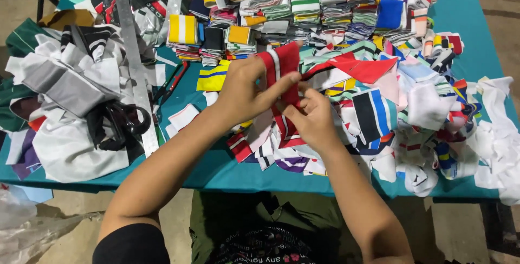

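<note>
Both my hands hold a red knit strip with white and dark stripes (pixel 284 62) above the middle of a teal table (pixel 216 169). My left hand (pixel 246 88) grips its upper part, thumb and fingers pinched over the fabric. Lower down, my right hand (pixel 311 118) pinches the same strip, which hangs toward a loose heap of striped fabric pieces (pixel 401 107). Folded striped bands in yellow, blue, green and white are stacked in rows (pixel 303 4) along the far side of the table.
Black-handled scissors (pixel 122 123) and a long metal ruler (pixel 135 63) lie on grey and white cloth scraps (pixel 65 80) at the left. White scraps (pixel 498 134) spill over the right edge. A clear plastic bag (pixel 21 226) sits on the floor at lower left.
</note>
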